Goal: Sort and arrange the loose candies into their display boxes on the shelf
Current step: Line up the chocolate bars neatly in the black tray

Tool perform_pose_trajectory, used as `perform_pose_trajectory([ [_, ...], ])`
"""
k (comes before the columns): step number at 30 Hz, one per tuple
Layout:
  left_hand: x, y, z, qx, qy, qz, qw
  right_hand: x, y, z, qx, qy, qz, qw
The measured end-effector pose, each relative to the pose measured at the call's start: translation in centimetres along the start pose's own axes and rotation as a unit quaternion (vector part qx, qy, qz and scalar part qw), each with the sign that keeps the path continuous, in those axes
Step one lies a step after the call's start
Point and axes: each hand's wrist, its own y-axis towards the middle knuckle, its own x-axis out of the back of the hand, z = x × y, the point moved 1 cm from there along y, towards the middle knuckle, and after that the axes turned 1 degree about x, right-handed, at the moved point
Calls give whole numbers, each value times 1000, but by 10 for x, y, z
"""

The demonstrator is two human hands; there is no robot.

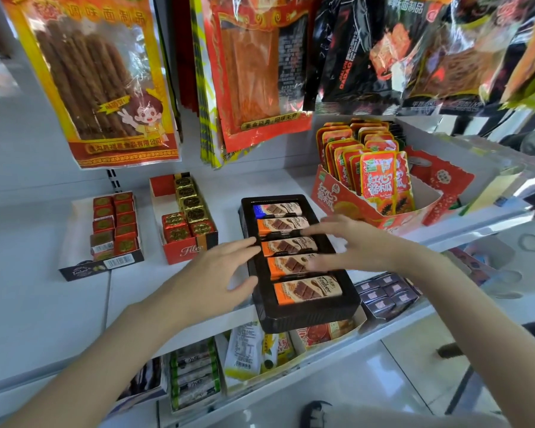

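My left hand [220, 267] rests against the left wall of the black tray [303, 313] on the shelf [173, 291], fingers straight and apart; my right hand [349, 242] lies flat over the chocolate bars [288, 245] inside it, fingers spread, gripping nothing. Five bars sit lined up, so this tray looks nearly done. Left of the tray, the red box [186, 251] and the dark box [84, 270] of foil cubes look only part filled.

A shop: hanging snack packets [105, 78] above shelved display boxes [297, 261].

Hanging snack bags [99, 78] cut off at top edge. Right hand [349, 242] covers part of the fourth chocolate bar [288, 265]. Lower-shelf packets [195, 378] partly hidden under the shelf [44, 304]; print illegible.
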Motion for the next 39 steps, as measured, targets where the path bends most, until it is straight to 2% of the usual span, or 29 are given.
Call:
perform_pose_trajectory([
  [2,-1,-7,-3,-9,-27,32,999,-4,-16,-2,-18,42,114,992],
  [5,-4,-9,-7,-9,-40,71,997,-16,-20,-3,-10,-29,161,987],
  [7,-4,-8,-9,-3,-30,83,996,-21,-14,-3,0,-92,126,988],
  [9,-4,-6,-9,2,-1,77,997,-18,-5,-4,14,-101,83,991],
  [15,-3,12,-4,37,91,-18,995,-9,24,-5,34,-62,-30,997],
  [20,-4,24,0,26,117,-94,988,-13,44,2,49,-43,-78,995],
  [27,-7,29,7,20,138,-131,981,-16,55,-1,68,-48,-91,992],
  [30,-8,30,5,7,218,-134,967,-18,58,-2,73,-62,-71,993],
  [32,-8,34,5,17,257,-135,957,-24,60,-1,69,-127,-49,988],
  [35,-12,37,3,3,242,-126,962,-29,63,5,52,-190,-34,980],
  [39,-13,40,8,-6,217,-144,966,-28,65,3,60,-168,-38,983],
])
